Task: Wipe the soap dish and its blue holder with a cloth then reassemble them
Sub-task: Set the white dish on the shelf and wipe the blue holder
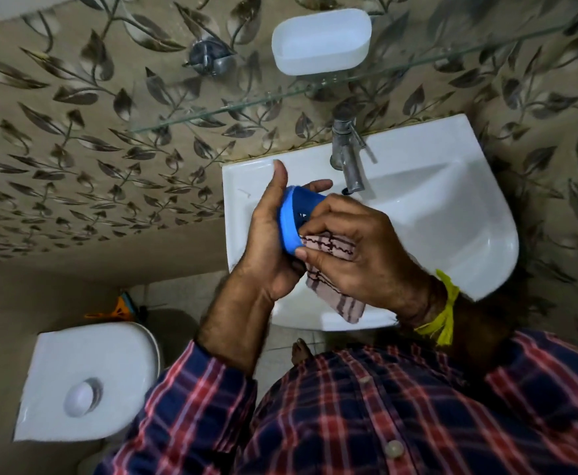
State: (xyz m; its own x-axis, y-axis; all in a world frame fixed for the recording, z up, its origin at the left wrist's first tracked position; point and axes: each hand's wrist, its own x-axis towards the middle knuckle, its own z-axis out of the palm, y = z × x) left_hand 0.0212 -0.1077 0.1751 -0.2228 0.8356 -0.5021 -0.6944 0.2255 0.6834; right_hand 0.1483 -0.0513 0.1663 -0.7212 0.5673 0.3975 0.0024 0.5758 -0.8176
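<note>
- Left hand (pixel 267 234) grips the blue holder (pixel 296 217) on edge over the sink (pixel 452 214), thumb up at 12 o'clock, fingers wrapped behind it.
- Right hand (pixel 356 248) pinches the cloth (pixel 332 269) against the holder's lower rim; the cloth's loose end hangs toward 6 o'clock.
- White soap dish (pixel 321 41) sits apart on the glass shelf (pixel 280 94), at 12 o'clock from the hands — not yet reassembled.
- Risk: the holder is held on edge only, so hard rubbing, or wetness, could slip it into the basin.
- Risk: the dish lies near the shelf's front edge — reaching up past the tap (pixel 347 156) could knock it off.
- Hidden: the holder's far face and most of its slots lie behind the fingers; cleanliness can't be judged. The cloth's inner contact is covered too.
</note>
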